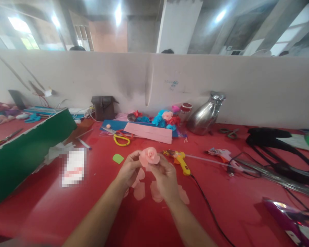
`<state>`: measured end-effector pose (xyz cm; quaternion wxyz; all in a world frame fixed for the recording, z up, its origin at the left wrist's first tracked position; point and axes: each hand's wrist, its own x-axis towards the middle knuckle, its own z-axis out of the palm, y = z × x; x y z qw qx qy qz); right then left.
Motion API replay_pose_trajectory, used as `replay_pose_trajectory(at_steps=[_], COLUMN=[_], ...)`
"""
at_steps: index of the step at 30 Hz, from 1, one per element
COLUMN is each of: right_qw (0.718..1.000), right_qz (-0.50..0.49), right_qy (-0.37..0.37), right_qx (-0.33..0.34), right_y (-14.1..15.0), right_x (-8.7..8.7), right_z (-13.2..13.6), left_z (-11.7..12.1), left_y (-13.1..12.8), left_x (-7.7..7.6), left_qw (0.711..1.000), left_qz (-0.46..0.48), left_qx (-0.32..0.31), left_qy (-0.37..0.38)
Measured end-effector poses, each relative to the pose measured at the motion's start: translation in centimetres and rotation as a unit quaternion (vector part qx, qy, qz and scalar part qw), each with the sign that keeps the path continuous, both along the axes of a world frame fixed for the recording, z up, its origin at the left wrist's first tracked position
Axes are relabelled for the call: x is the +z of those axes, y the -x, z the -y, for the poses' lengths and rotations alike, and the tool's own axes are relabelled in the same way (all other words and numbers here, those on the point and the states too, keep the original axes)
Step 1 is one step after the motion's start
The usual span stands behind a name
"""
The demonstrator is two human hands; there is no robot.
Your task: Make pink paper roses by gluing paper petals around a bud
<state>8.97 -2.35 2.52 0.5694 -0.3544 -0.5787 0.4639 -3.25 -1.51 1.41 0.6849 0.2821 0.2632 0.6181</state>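
A pink paper-like flower (149, 156) with layered petals is held up in the middle of the view. My left hand (130, 168) pinches its left side, and my right hand (166, 175) grips it from the right and below. Beneath them on the red table (98, 212) lie loose pink petals (139, 190), partly hidden by my hands. Just right of my right hand rests a yellow hot glue gun (182, 163), its black cord running toward the front edge. A small green cut piece (117, 158) lies left of the flower.
Behind are yellow-handled scissors (122, 140), a pink strip (149, 132), colourful flowers (167, 118) and a steel jug (204, 115). A second glue gun (221, 154) and a purple iron (288, 216) lie right. A green panel (28, 154) stands left.
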Motion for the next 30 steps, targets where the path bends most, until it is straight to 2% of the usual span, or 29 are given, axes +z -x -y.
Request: replay_pose_trajectory(at_steps=[4,10,17,23,30], right_qw=[0.999,0.999,0.993,0.989,0.987], right_qz=[0.005,0.033,0.071,0.091,0.092], right_qy=[0.039,0.004,0.010,-0.005,-0.024], right_qx=[-0.002,-0.021,-0.097,-0.119,-0.131], right_y=[0.3,0.2,0.1,0.1,0.1], right_x=[0.0,0.3,-0.3,-0.2,-0.5], right_z=[-0.1,-0.2,-0.1,0.0,0.0], left_z=[-0.1,0.1,0.3,0.9,1.3], left_y=[-0.2,-0.3,-0.7,-0.6,-0.8], left_x=[-0.2,0.1,0.3,0.7,0.9], left_qw=[1.000,1.000,0.987,0.949,0.923], left_qz=[0.012,0.004,-0.113,-0.242,-0.303], left_qx=[0.019,0.026,0.112,0.184,0.207], left_qy=[0.018,0.013,-0.038,-0.085,-0.114])
